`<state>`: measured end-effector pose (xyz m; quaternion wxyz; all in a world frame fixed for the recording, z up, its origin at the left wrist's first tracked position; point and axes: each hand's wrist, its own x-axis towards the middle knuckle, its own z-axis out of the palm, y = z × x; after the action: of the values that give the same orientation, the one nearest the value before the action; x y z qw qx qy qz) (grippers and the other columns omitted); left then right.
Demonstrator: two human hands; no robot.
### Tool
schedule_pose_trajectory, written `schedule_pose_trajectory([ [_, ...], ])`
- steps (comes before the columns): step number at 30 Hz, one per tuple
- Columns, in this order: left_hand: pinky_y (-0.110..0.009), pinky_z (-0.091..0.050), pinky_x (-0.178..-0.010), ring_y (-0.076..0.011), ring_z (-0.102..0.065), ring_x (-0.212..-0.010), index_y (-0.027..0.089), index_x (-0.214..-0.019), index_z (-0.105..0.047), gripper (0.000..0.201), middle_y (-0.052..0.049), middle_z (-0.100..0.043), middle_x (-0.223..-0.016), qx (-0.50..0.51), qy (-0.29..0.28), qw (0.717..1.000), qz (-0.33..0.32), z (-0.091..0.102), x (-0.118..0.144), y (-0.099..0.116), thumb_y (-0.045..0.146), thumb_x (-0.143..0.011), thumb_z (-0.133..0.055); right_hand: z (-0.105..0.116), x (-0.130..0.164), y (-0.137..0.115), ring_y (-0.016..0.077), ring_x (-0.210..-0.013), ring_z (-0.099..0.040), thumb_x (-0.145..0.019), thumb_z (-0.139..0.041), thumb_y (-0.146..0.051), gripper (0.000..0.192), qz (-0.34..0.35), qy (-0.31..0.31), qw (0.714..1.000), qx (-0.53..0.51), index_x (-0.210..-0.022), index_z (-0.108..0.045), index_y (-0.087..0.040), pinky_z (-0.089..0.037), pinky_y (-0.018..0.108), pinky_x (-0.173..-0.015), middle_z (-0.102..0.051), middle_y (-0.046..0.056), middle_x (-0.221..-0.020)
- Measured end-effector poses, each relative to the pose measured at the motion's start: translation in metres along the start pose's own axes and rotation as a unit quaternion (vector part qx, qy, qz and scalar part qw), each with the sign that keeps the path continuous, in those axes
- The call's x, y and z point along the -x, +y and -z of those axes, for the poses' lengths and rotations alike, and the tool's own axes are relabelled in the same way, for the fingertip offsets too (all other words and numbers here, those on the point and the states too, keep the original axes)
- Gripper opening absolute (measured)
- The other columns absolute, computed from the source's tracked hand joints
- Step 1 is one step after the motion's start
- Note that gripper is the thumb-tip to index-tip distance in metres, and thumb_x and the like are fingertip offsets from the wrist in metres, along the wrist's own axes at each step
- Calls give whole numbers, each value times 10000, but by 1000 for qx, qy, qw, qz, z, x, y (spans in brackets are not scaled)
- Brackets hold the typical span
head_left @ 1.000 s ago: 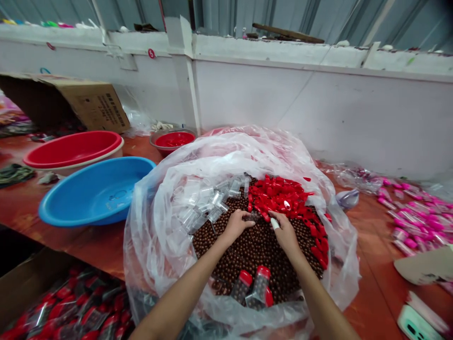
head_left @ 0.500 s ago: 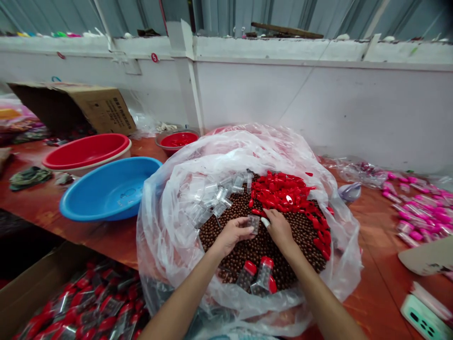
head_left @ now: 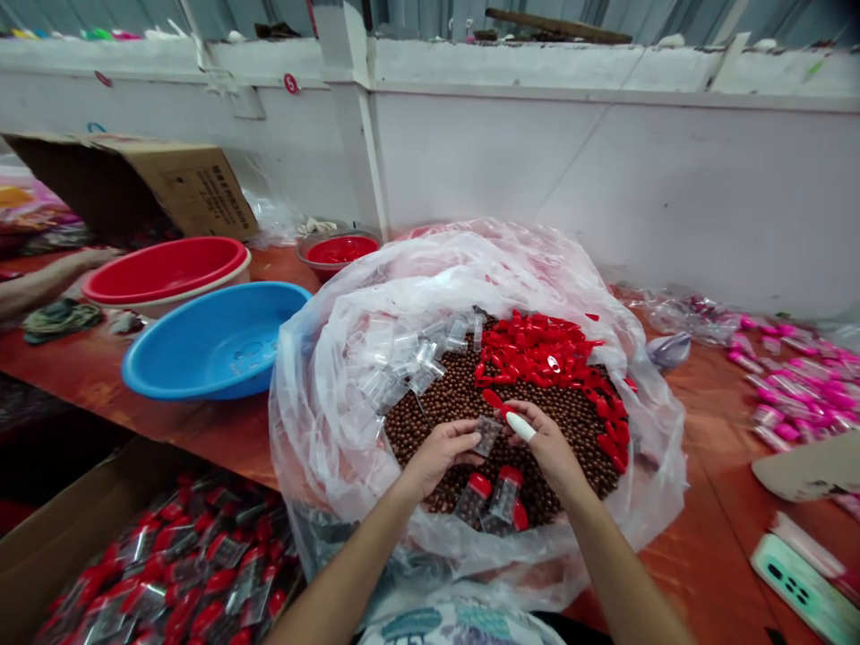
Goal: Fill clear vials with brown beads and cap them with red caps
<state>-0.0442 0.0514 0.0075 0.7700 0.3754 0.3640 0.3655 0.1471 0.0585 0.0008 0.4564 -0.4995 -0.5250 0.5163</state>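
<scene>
A big clear plastic bag [head_left: 336, 376] lies open before me, full of small brown balls [head_left: 450, 403]. On them rest a heap of red caps [head_left: 544, 354] and several empty clear vials [head_left: 403, 358]. My left hand [head_left: 440, 452] grips a small clear vial [head_left: 485, 434] filled with brown balls. My right hand [head_left: 547, 443], a white cot on one finger, pinches a red cap [head_left: 495, 400] just above the vial's mouth. Two capped, filled vials [head_left: 494, 497] lie near my wrists.
A blue basin [head_left: 215, 345] and a red basin [head_left: 165, 269] sit at left, a small red bowl [head_left: 339, 251] behind. A cardboard box of finished vials [head_left: 167, 573] is at lower left. Pink-capped vials [head_left: 799, 385] and a phone [head_left: 803, 591] lie at right. Another person's arm [head_left: 47, 278] is at far left.
Both hands lifted off the ball heap and drew toward me. The left hand brought up a filled vial; the right hand now holds a red cap over it.
</scene>
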Motion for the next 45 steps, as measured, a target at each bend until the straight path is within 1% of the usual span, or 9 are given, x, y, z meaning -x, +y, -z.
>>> schedule_pose_trajectory([
  [5, -286, -482, -735, -168, -583, -841, 139, -1081, -628, 407, -92, -629, -1047, -66, -5, 998, -24, -6, 0, -8, 302, -708, -654, 0, 15, -5, 211, -836, -601, -761, -573, -352, 321, -19, 9, 1000, 6, -1041, -615, -200, -489, 308, -660, -653, 67, -1002],
  [10, -287, -467, -759, -164, -590, -812, 128, -1075, -633, 412, -81, -651, -1002, -107, -2, 993, -42, -12, -3, -13, 301, -701, -660, -2, 22, -13, 214, -913, -580, -801, -516, -329, 249, 57, 18, 991, 121, -989, -634, -216, -462, 353, -795, -646, 51, -984],
  [15, -305, -475, -769, -175, -600, -823, 140, -1090, -626, 415, -78, -649, -1029, -105, 0, 993, -44, -16, -4, -19, 307, -711, -650, -4, 27, -10, 195, -881, -562, -857, -455, -317, 248, 126, 57, 963, 231, -958, -656, -212, -448, 340, -812, -611, 60, -904],
  [21, -330, -478, -769, -193, -607, -812, 142, -1059, -645, 393, -71, -665, -994, -95, 10, 994, -50, -19, -2, -21, 310, -705, -651, -1, 34, -2, 188, -876, -557, -881, -404, -258, 308, 182, 27, 929, 322, -1145, -558, -220, -469, 324, -785, -566, 66, -933],
  [27, -300, -445, -791, -194, -594, -851, 142, -1032, -659, 342, -69, -669, -1002, -88, 42, 992, -74, -25, 1, -25, 275, -718, -637, -5, 40, 11, 284, -1073, -485, -738, -620, -360, 658, 283, 18, 851, 441, -1295, -348, -139, -425, 438, -917, -507, 158, -1141],
  [32, -281, -418, -829, -187, -574, -909, 140, -1008, -666, 312, -67, -661, -1016, -47, 41, 993, -98, -30, 3, -28, 255, -718, -642, -6, 39, 13, 246, -986, -557, -742, -596, -288, 566, 276, 32, 850, 447, -1247, -379, -151, -478, 381, -850, -566, 135, -1075],
  [36, -243, -442, -721, -153, -593, -792, 130, -997, -650, 340, -74, -665, -952, 19, 11, 999, -47, -32, 5, -26, 323, -717, -656, -4, 41, 6, 232, -947, -573, -726, -606, -327, 543, 273, 26, 857, 436, -1211, -424, -165, -482, 363, -822, -586, 114, -1047],
  [41, -262, -464, -605, -141, -596, -601, 120, -935, -616, 513, -73, -659, -744, 167, -4, 985, 48, -38, 5, -16, 573, -810, -409, -10, 51, -1, 247, -978, -523, -673, -639, -389, 607, 285, -7, 854, 435, -1221, -461, -198, -451, 392, -838, -529, 103, -1053],
  [45, -266, -460, -542, -148, -582, -525, 118, -882, -609, 482, -54, -634, -642, 194, -52, 971, 130, -45, 8, -11, 545, -818, -395, -15, 61, 2, 257, -982, -502, -664, -635, -357, 655, 307, -20, 842, 443, -1261, -422, -192, -432, 412, -834, -511, 109, -1067],
])
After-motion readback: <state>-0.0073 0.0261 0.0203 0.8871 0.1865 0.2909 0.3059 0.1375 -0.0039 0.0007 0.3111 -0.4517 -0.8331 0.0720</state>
